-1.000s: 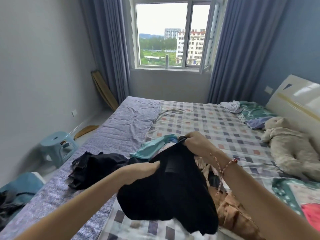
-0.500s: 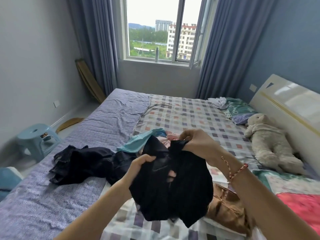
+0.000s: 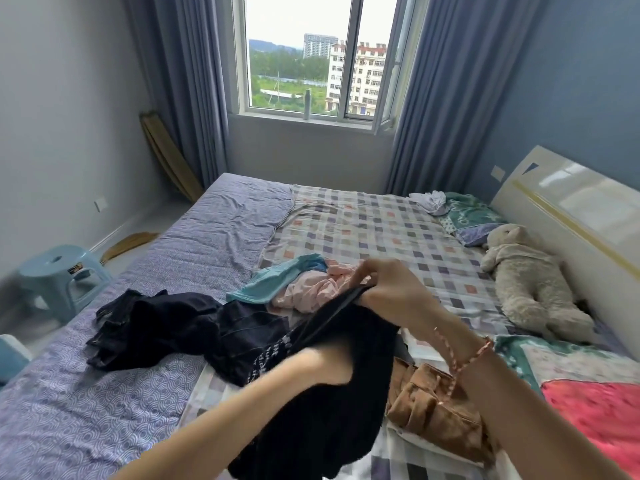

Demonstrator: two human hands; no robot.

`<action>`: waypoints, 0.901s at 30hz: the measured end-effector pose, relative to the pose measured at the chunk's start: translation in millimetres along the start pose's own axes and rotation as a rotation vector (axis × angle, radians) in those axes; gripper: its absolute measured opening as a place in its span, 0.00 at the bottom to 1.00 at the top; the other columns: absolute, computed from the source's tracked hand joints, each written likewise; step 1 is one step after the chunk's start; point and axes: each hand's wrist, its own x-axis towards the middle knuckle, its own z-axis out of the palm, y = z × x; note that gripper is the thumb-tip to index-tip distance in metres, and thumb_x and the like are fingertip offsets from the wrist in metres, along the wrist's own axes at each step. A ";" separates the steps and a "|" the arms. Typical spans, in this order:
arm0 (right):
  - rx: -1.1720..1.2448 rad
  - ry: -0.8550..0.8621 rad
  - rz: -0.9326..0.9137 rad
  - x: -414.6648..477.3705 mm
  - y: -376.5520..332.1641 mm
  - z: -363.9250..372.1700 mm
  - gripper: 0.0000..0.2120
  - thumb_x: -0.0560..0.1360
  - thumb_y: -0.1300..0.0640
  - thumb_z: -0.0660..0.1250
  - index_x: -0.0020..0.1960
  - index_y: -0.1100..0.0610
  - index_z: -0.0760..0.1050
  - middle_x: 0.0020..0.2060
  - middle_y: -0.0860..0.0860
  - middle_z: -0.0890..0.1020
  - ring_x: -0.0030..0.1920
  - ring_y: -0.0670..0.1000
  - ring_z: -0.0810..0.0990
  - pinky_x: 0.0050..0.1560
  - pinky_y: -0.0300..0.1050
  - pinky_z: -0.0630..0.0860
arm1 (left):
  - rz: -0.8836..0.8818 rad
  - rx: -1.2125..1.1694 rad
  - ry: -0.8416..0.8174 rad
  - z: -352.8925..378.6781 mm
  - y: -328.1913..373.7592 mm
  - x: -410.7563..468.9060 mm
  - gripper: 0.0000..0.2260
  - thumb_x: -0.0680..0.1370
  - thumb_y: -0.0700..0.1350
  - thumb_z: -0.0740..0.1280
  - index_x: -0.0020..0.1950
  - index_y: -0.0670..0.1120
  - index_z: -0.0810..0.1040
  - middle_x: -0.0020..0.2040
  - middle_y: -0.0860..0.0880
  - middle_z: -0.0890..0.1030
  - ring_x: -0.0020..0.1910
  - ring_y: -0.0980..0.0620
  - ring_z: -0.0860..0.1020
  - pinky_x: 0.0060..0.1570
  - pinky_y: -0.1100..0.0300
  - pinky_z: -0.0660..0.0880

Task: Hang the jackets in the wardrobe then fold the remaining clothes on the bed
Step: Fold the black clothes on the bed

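Right hand pinching black garment rim, far side; left hand thrust inside from near-left, hidden, grip untellable.

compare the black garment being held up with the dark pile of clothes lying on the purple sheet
The black garment is lifted, its edge pinched by the right hand; the dark pile lies loose. The black garment hangs over the checked sheet, while the dark pile sprawls mostly on the purple sheet. The dark pile shows white lettering; the black garment looks plain. Both are dark and unfolded.
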 end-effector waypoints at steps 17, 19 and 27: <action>0.964 -0.017 0.213 2.7 64.2 -15.1 0.17 0.66 0.46 0.69 0.42 0.60 0.80 0.41 0.60 0.82 0.40 0.55 0.79 0.46 0.46 0.74 | 0.374 -1.545 -0.139 -87.1 24.7 -69.5 0.22 0.76 0.49 0.68 0.63 0.36 0.76 0.62 0.39 0.77 0.64 0.44 0.74 0.65 0.51 0.70; 0.787 0.058 0.133 -11.7 72.4 -15.6 0.20 0.68 0.37 0.62 0.38 0.54 0.77 0.32 0.54 0.81 0.34 0.51 0.79 0.38 0.41 0.74 | 0.349 -1.536 -0.060 -88.2 26.6 -69.5 0.23 0.66 0.49 0.76 0.56 0.38 0.81 0.57 0.41 0.81 0.58 0.46 0.78 0.56 0.52 0.76; 0.492 -0.064 -0.191 -18.5 58.9 1.8 0.16 0.73 0.52 0.68 0.56 0.59 0.78 0.52 0.54 0.83 0.53 0.50 0.82 0.55 0.47 0.78 | 0.195 -1.414 -0.044 -77.2 45.8 -59.8 0.19 0.72 0.51 0.70 0.55 0.39 0.81 0.58 0.40 0.80 0.57 0.45 0.79 0.57 0.52 0.76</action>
